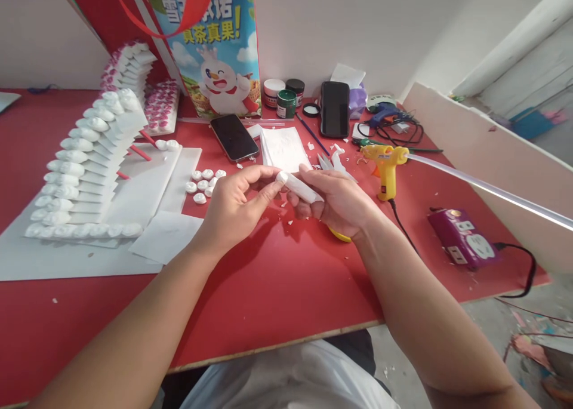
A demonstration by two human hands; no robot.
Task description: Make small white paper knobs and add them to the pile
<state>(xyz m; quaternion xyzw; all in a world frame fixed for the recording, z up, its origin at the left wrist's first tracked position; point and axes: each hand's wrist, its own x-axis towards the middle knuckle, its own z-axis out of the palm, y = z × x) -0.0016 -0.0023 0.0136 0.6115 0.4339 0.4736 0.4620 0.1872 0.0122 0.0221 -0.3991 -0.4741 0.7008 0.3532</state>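
My right hand point(336, 201) is closed around a short white foam rod point(299, 187) held over the red table point(268, 277). A yellow object peeks out under that palm. My left hand point(235, 203) pinches the rod's left end between thumb and fingertips. Several small white foam caps point(202, 182) lie just left of my left hand. A stepped white foam model point(85, 170) with rounded white ends stands at the left on white sheets.
A yellow glue gun point(385, 164) with a long clear glue stick point(487, 189) stands right of my hands. A purple power strip point(463, 237) lies near the right edge. Two phones point(233, 137), paint jars point(285, 102), a white foam sheet point(284, 148) and a printed bag point(215, 45) are behind.
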